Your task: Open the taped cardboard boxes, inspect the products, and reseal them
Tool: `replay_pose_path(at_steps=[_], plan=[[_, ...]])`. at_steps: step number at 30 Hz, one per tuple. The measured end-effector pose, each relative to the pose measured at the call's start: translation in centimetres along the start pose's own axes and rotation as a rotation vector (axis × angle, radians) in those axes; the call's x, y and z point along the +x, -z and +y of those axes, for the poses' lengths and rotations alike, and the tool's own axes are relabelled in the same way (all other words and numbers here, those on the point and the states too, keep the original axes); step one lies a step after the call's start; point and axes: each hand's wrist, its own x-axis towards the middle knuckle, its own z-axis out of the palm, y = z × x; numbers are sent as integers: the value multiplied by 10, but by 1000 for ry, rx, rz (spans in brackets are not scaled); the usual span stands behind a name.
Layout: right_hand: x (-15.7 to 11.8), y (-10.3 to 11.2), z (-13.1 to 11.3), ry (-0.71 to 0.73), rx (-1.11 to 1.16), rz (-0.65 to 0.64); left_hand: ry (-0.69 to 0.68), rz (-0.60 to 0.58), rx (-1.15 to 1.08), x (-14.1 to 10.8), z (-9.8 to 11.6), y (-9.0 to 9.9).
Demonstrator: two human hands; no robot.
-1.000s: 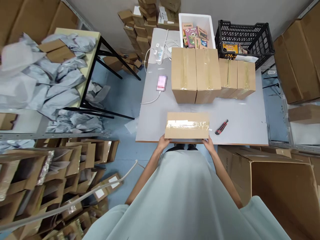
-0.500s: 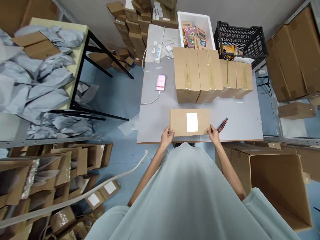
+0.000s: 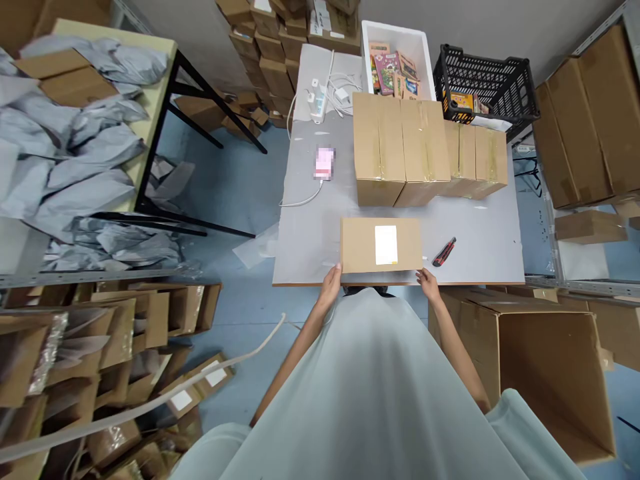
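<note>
At left hand (image 3: pixel 330 285) and right hand (image 3: pixel 429 285) fingertips, labelled carton (image 3: pixel 357 245); cannot tell if clamped; red-black cutter (image 3: pixel 444 253) beyond right fingers.

From my seat, I see the left hand (image 3: pixel 330 285) and right hand (image 3: pixel 429 283) at the near corners of a cardboard box (image 3: pixel 358 245), its white label (image 3: pixel 386 245) facing up — whether they grip it or merely touch, I can't quite tell. A red-and-black cutter (image 3: pixel 444 253) lies just right of it on the grey table (image 3: pixel 310 240) — taped cartons (image 3: pixel 425 143) stand behind.
</note>
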Motion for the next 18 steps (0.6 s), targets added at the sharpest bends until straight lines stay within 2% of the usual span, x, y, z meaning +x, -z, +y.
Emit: replay_pose_path(at_steps=[5, 10, 13, 18], plan=[[-8, -8, -4, 43, -18, -15, 97, 8, -41, -5, 2, -8], [-12, -10, -11, 78, -20, -2, 104, 37, -48, -6, 13, -6], [-16, -6, -22, 104, -28, 8, 36, 75, -52, -6, 24, 1], [-12, 13, -57, 241, 24, 50, -225, 182, -113, 4, 53, 12]])
